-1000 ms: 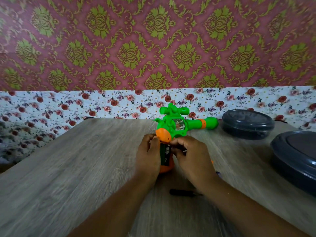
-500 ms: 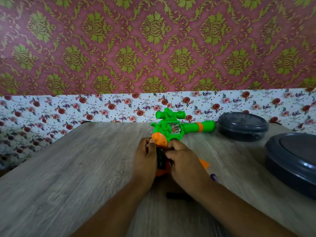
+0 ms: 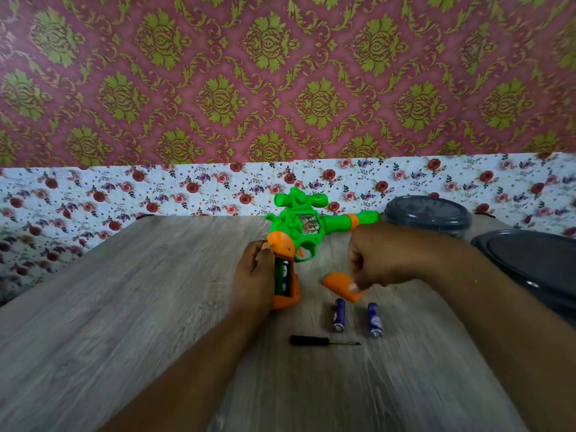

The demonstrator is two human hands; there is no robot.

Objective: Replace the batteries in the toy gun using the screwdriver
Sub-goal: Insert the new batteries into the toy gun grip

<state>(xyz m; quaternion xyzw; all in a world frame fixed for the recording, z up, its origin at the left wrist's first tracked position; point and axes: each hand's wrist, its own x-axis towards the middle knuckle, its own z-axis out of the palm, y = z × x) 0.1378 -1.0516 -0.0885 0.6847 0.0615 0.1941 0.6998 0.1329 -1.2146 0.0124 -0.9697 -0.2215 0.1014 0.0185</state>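
Note:
A green and orange toy gun (image 3: 304, 227) lies on the wooden table (image 3: 131, 307), barrel pointing right. Its orange handle is open, with dark batteries (image 3: 283, 277) sitting in the compartment. My left hand (image 3: 254, 275) grips the handle from the left side. My right hand (image 3: 378, 258) has curled fingers and pinches the orange battery cover (image 3: 338, 285) just right of the handle. Two purple batteries (image 3: 339, 314) (image 3: 374, 319) lie loose on the table below the cover. A small black screwdriver (image 3: 321, 340) lies in front of them, tip pointing right.
Two dark grey lidded containers stand at the right: a round one (image 3: 428, 218) behind the gun's barrel and a larger one (image 3: 530, 263) under my right forearm. A floral-papered wall (image 3: 187, 191) closes off the table's far edge.
My right hand has left the handle and moved right to the orange cover. The two purple batteries and the whole screwdriver, hidden under my hands before, are now in sight.

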